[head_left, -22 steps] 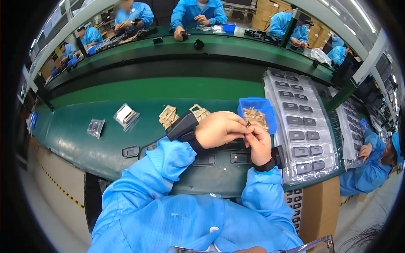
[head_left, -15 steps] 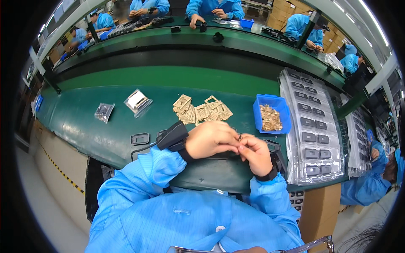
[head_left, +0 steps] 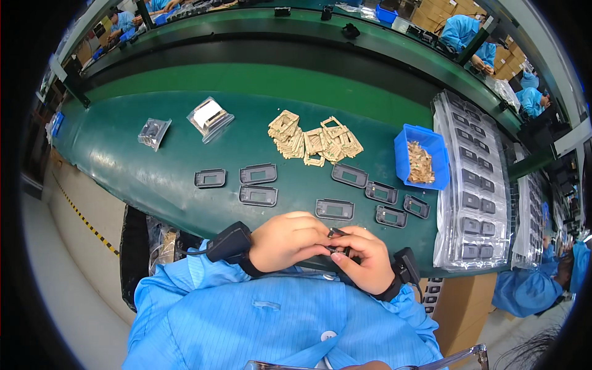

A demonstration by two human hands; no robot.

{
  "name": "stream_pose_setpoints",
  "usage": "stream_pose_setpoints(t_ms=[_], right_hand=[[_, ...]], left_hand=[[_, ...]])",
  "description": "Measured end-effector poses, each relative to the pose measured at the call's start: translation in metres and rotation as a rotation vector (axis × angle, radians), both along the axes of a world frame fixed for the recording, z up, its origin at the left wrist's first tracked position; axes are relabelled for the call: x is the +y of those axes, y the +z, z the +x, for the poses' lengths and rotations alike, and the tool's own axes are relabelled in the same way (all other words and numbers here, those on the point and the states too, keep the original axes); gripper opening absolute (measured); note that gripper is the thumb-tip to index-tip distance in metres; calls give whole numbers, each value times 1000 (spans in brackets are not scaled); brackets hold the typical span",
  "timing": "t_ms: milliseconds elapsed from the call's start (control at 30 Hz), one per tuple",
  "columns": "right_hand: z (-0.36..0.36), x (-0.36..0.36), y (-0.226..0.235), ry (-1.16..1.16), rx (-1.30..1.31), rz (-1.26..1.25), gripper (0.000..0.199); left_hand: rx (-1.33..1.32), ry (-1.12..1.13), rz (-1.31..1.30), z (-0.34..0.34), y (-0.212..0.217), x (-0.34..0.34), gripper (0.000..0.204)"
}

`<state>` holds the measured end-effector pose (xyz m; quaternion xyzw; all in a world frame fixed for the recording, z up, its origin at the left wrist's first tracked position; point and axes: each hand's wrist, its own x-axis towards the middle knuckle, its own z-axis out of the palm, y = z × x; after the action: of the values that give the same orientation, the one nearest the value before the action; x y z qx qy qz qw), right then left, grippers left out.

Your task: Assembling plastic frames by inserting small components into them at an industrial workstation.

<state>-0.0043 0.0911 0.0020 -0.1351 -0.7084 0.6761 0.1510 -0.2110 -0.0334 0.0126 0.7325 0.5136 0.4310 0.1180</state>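
1. Where the green counter (head_left: 154,154) curves across the scene, it carries everything; a person in blue sleeves leans over its near edge.
2. Clear trays (head_left: 472,185) of dark parts, stacked at the right edge of the counter.
3. Blue bin (head_left: 407,157) just left of the trays, holding tan pieces.
4. Tan frame pile (head_left: 314,140), far centre, left of the bin.
5. Black rectangular frames (head_left: 258,174) scattered in a loose row mid-counter, lying flat, apart from each other.
6. Two clear bags (head_left: 209,117), far left, one with a white insert, one with dark contents.
7. Left hand (head_left: 288,240) at the near edge, grip closed around a small black part (head_left: 337,234), black wrist device behind it.
8. Right hand (head_left: 364,259) touching the left, fingers pinched on the same small black part; black wrist device too.
9. Small black part sits between both hands, mostly hidden, just near of the frame row.
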Motion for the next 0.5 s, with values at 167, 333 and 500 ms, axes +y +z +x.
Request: stream_pose_setpoints(t_ms=[167, 333, 500], right_hand=[[4, 3, 10, -157, 79, 502, 36], [5, 9, -2, -235, 244, 736, 40], [8, 16, 1, -299, 321, 874, 38]], left_hand=[[-143, 64, -85, 3, 0, -3, 23], [-319, 109, -198, 7, 11, 2, 20], [-278, 50, -196, 5, 16, 9, 29]])
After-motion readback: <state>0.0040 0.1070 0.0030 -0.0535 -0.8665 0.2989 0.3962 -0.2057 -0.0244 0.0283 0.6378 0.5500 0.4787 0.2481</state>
